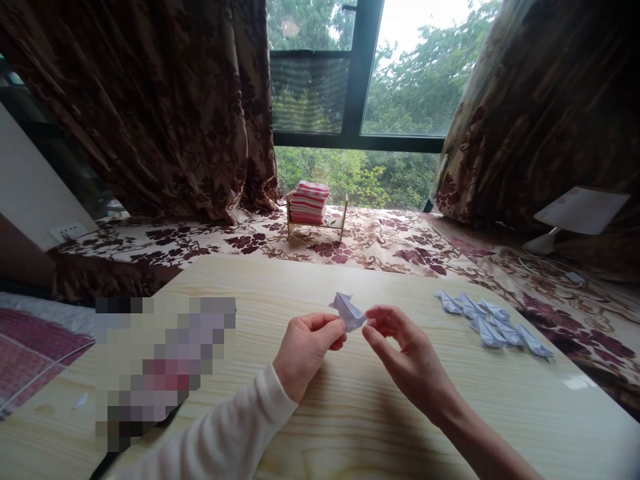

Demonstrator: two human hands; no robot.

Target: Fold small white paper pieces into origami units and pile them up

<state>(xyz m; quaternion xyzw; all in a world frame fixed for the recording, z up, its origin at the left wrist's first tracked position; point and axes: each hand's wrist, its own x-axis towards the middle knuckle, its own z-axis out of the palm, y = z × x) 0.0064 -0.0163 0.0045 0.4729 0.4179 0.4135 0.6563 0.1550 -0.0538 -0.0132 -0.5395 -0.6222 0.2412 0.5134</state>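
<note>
A small folded piece of pale lilac paper (349, 311) hangs just above the light wooden table (350, 413). My left hand (306, 350), in a white sleeve, pinches its lower left edge between thumb and forefinger. My right hand (407, 357) is at the paper's right tip, its thumb and fingertips drawn together there. Both hands float over the middle of the table.
Several finished folded paper pieces (493, 325) lie in a row on the table at the right. A blurred-out patch (160, 367) covers the table's left part. Behind, on a floral cloth, stands a small wooden rack with striped pink fabric (310, 203). A white lamp (575, 213) is at the far right.
</note>
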